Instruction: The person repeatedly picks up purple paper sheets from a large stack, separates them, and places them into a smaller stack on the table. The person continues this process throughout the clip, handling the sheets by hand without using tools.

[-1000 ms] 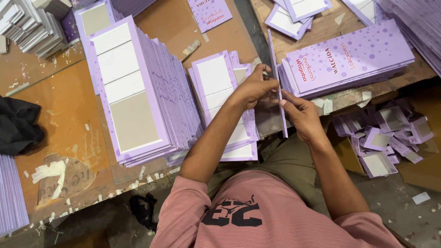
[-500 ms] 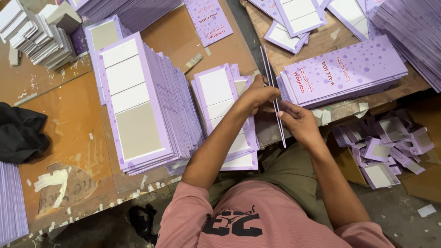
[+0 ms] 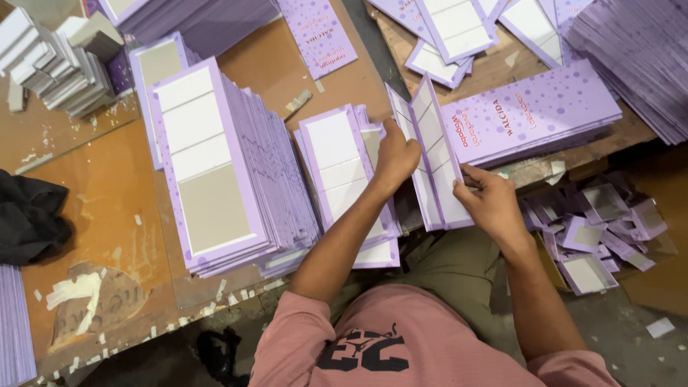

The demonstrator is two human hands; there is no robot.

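The purple card [image 3: 435, 154] was a thin edge a moment ago, but now I open it wide over the table edge, my left hand [image 3: 396, 154] gripping its top and my right hand [image 3: 489, 201] pinching its bottom side.

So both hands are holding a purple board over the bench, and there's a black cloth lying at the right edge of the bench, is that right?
Not quite. The black cloth lies at the left edge of the bench, not the right, as the head view shows. The rest holds: the left hand and right hand both hold a purple board over the bench.
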